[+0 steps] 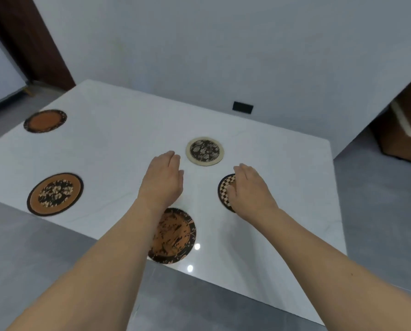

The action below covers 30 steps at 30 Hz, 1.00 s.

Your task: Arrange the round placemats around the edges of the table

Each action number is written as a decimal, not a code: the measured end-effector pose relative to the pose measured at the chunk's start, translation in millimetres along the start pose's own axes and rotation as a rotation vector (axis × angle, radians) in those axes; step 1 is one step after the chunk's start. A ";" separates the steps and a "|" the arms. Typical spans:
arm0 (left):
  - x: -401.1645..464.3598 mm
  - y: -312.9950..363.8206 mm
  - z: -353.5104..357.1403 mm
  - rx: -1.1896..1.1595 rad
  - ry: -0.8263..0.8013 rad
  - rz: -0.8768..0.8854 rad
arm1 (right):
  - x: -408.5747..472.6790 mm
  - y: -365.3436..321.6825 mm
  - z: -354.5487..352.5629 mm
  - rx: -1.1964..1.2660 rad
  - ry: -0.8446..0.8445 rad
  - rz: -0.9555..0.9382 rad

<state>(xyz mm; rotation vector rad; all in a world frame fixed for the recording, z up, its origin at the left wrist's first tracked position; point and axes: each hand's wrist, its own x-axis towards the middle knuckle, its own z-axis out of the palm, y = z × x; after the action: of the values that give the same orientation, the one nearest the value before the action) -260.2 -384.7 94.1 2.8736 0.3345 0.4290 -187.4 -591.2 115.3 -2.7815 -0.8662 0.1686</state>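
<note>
Several round placemats lie on the white table (118,139). A plain orange one with a dark rim (45,121) sits at the far left. An orange mat with a floral centre (55,194) lies near the left front edge. A dark-rimmed orange mat (176,237) lies at the front edge, partly under my left forearm. A cream-rimmed mat with a dark floral centre (204,151) sits mid-table. My right hand (250,187) rests on a checkered mat (226,187), fingers curled over it. My left hand (164,177) hovers flat, holding nothing.
A black rectangular inset (242,107) sits at the table's far edge by the white wall. A brown box-like object (405,130) stands on the grey floor to the right. A dark wooden door frame (30,39) is at the far left.
</note>
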 end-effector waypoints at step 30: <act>94.3 441.3 -87.4 0.097 0.077 0.257 | -133.2 321.1 -264.7 0.040 0.221 0.177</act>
<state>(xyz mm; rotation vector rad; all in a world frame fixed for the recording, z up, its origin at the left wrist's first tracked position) -115.3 -764.7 308.2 3.0112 -0.0037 0.5833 -75.1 -971.5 298.7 -2.7701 -0.5577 -0.0910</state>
